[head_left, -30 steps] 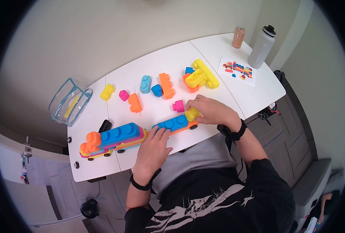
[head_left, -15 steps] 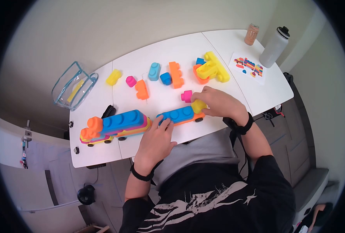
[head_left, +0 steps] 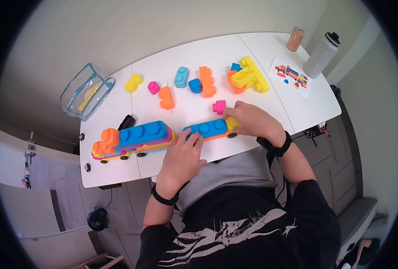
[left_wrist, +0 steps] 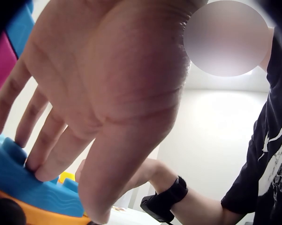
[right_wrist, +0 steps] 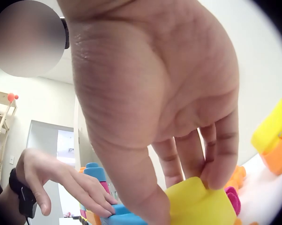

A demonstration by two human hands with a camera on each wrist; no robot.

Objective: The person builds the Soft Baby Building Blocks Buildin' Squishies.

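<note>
Head view, a little right of centre in the frame: the right hand [head_left: 254, 120] has thumb and fingers pinching a yellow building block [head_left: 233, 124] at the right end of a long blue block [head_left: 214, 128]. Both sit over an orange wheeled base [head_left: 216, 138]; whether the yellow one is pressed fully home I can't tell from here. Over at the middle of the frame, the left hand [head_left: 182, 159] grasps nothing; its fingers reach out, tips resting on the blue studs, and the left wrist view shows them stretched and spread a little. A pink single-stud block [head_left: 219, 107] lies just beside the right fingertips.

At the left of the head view stands a stacked block train [head_left: 143, 135] in blue, pink, yellow and orange, its near end just beside the left hand. Loose blocks lie across the white table [head_left: 194, 58], among them a long yellow piece [head_left: 259, 80] at upper right. In the upper right corner I see a printed sheet [head_left: 291, 77], a grey bottle [head_left: 320, 57] and a drink can [head_left: 295, 39]; at upper left, a clear zip bag [head_left: 76, 93].
</note>
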